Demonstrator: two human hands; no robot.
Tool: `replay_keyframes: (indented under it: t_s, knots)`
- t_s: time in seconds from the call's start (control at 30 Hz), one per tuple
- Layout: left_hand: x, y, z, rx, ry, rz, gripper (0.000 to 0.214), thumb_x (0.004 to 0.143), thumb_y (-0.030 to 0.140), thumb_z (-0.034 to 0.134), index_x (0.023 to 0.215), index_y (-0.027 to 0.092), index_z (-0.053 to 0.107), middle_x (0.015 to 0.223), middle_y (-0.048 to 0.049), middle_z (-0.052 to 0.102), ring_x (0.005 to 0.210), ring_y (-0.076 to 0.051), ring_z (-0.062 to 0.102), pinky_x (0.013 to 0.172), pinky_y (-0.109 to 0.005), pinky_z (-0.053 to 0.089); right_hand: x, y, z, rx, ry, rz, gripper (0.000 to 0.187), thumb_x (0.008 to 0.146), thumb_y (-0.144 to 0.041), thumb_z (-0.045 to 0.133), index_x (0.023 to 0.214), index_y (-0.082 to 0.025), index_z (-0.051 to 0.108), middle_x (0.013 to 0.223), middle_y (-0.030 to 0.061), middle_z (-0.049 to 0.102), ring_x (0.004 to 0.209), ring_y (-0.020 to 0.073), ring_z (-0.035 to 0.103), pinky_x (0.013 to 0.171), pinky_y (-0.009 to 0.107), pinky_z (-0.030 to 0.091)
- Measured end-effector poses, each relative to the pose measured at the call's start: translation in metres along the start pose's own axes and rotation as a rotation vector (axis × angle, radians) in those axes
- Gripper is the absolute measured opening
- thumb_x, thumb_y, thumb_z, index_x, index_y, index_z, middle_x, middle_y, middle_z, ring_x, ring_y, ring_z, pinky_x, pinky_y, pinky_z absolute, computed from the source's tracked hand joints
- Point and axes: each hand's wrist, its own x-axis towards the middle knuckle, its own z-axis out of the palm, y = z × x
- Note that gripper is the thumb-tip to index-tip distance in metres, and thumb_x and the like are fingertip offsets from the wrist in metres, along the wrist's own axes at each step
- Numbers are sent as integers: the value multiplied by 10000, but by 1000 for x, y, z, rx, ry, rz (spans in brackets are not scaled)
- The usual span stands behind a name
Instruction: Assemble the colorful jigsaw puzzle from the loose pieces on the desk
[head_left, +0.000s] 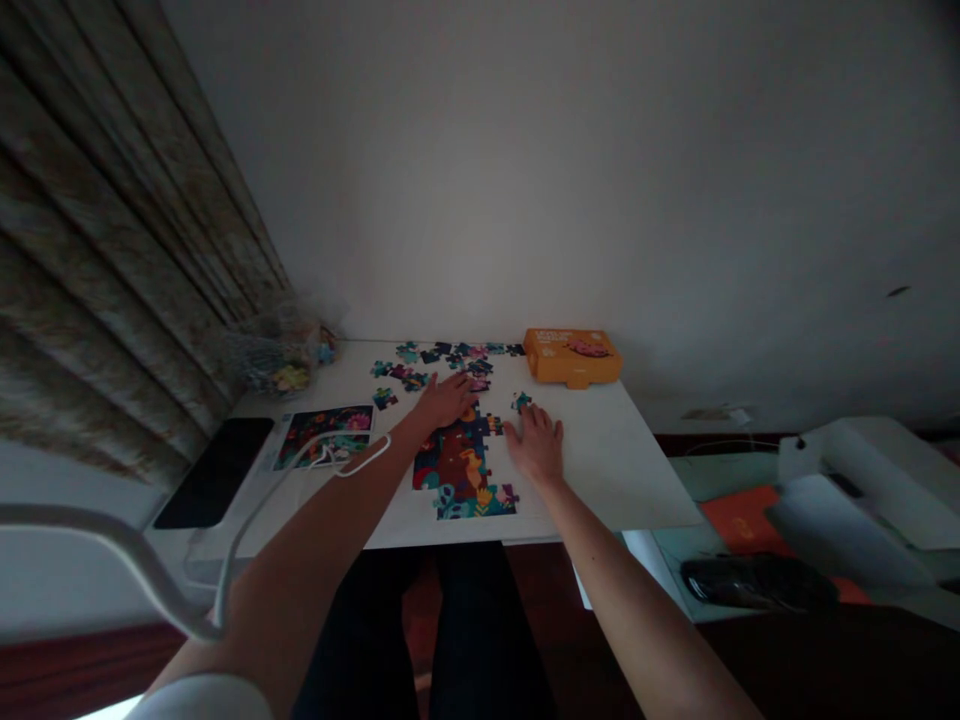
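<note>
A partly joined jigsaw puzzle (457,465) with reddish-brown, blue and orange patches lies near the table's front edge. Across its upper end reaches my left hand (448,400), palm down and fingers stretched toward the loose puzzle pieces (409,378) behind it; what lies under the fingertips is hidden. My right hand (536,442) rests flat on the table just right of the puzzle, fingers apart. A teal puzzle piece (520,400) sits at its fingertips, seemingly touched but not gripped. Between that hand and the puzzle's edge is another small piece (493,424).
An orange box (574,357) stands at the back right of the white table (622,460). On the left are a picture card (322,432), a black phone-like slab (217,470) and a clear plastic bag (274,355). A white cable (112,530) crosses near my left arm.
</note>
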Motion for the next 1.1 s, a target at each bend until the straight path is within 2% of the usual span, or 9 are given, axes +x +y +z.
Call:
replay_keyframes:
  t_s: [0.13,0.23,0.3,0.47,0.57,0.7,0.93,1.1]
  knots:
    - [-8,-16,-5,48,52,-183,457,1073,415,382,1466,292,580,1589,-122,503,1479,-349,431,1227,-691,177,1,1,3,2,-10,5,608,1067,-493,371,1563,-151,455,1632,179,421,1512,328,347,1247,601,162]
    - [-7,-26,-14,67,86,-395,512,1067,457,387,1461,193,578,1536,-193,541,1439,-375,469,1223,-683,181,1,1,4,12,2,-1,600,1064,-491,382,1555,-157,465,1623,181,432,1503,332,356,1244,610,159]
    - [2,-24,-17,63,123,-475,511,1058,467,407,1409,159,615,1508,-220,554,1435,-391,464,1217,-673,199,1,1,3,22,13,-6,590,1061,-481,392,1551,-162,471,1615,184,442,1495,334,365,1240,613,161]
    - [39,2,-15,-34,101,-300,403,995,432,565,1303,195,672,1391,-168,646,1347,-350,553,1252,-601,194,1,0,2,28,18,-4,576,1057,-475,404,1538,-167,484,1599,182,463,1486,335,377,1237,602,165]
    - [61,14,-11,-112,89,-353,392,956,401,642,1300,214,661,1359,-167,656,1330,-355,567,1216,-569,301,2,1,3,23,16,3,574,1056,-479,405,1535,-173,486,1599,176,465,1489,333,376,1237,600,167]
    - [79,16,-8,-165,88,-396,486,936,325,679,1388,182,571,1351,-195,640,1284,-337,605,1092,-463,465,3,2,4,19,16,2,577,1053,-481,407,1535,-174,488,1594,183,471,1486,334,380,1233,603,172]
    - [82,4,-8,-292,88,-379,579,875,350,764,1375,218,502,1354,-170,593,1218,-304,628,1022,-420,496,3,1,3,24,5,11,600,1052,-494,401,1554,-170,468,1603,183,462,1501,328,363,1240,607,159]
    - [72,0,-10,-326,184,-194,617,811,226,760,1372,200,505,1357,-151,533,1259,-292,589,1084,-403,471,3,0,1,17,-20,20,606,1056,-501,390,1562,-173,453,1615,182,444,1514,323,343,1244,597,153]
